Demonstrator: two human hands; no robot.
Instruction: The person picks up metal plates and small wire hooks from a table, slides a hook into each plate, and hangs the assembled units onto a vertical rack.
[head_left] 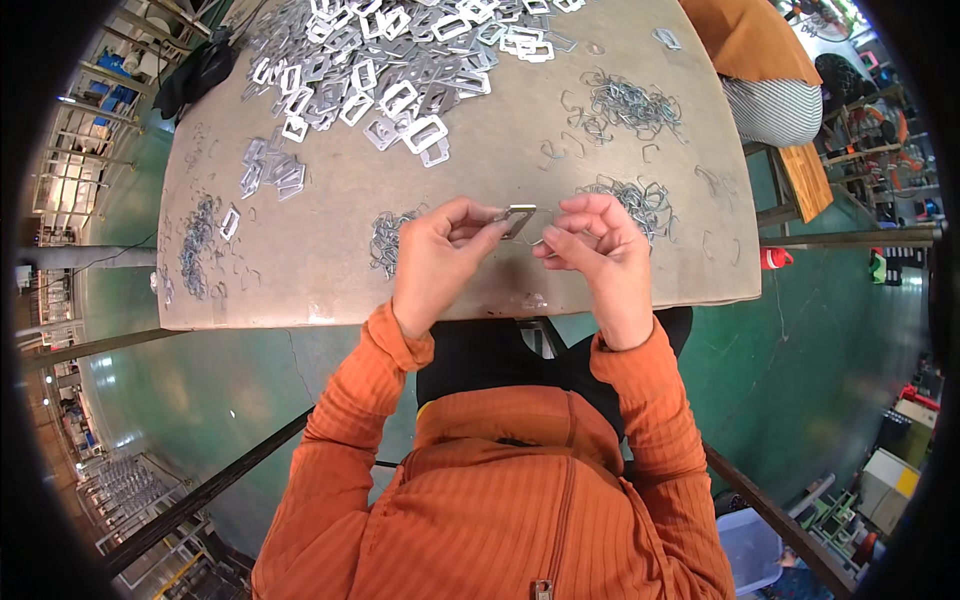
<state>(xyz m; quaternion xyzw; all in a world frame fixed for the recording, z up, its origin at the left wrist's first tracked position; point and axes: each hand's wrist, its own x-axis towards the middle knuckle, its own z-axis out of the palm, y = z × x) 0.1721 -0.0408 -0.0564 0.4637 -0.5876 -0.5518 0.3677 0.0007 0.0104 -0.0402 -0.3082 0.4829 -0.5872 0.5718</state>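
Both hands [520,245] on metal buckle [517,218]

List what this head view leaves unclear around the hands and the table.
- Head view: how the wire piece meets the flat metal buckle is hidden by the left hand and right hand.
- Buckle pile: cut off by the top edge.
- Wire clips: too small to count.

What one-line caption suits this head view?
Two hands, left hand and right hand, hold a metal buckle over a table.

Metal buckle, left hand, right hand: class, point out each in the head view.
Metal buckle [519,217], head view, flat frame.
Left hand [437,255], head view, back of hand.
Right hand [598,248], head view, knuckles.
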